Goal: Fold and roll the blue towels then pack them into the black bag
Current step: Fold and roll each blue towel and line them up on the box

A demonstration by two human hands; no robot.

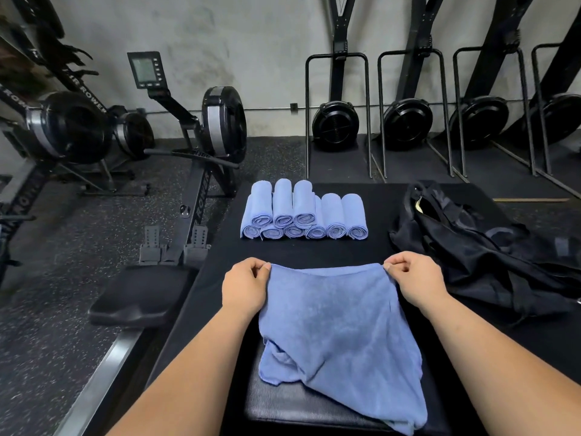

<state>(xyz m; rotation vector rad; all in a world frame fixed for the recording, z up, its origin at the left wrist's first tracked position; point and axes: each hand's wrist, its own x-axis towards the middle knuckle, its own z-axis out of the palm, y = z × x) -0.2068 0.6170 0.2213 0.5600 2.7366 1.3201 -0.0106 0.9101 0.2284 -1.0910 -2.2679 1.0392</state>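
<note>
Fingers (263, 269): left hand (243, 287), right hand (416, 280) pinch towel (339, 328) far corners.

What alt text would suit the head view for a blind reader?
The left hand and right hand pinch the far corners of an unfolded blue towel over a black mat. Beyond lie rolled blue towels and a black bag.

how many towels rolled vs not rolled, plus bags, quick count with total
rolled blue towels: 9 (6 in the lower row, 3 on top)
unrolled blue towel: 1, pinched at its far corners by the left hand and right hand
black bag: 1
total: 11
</note>
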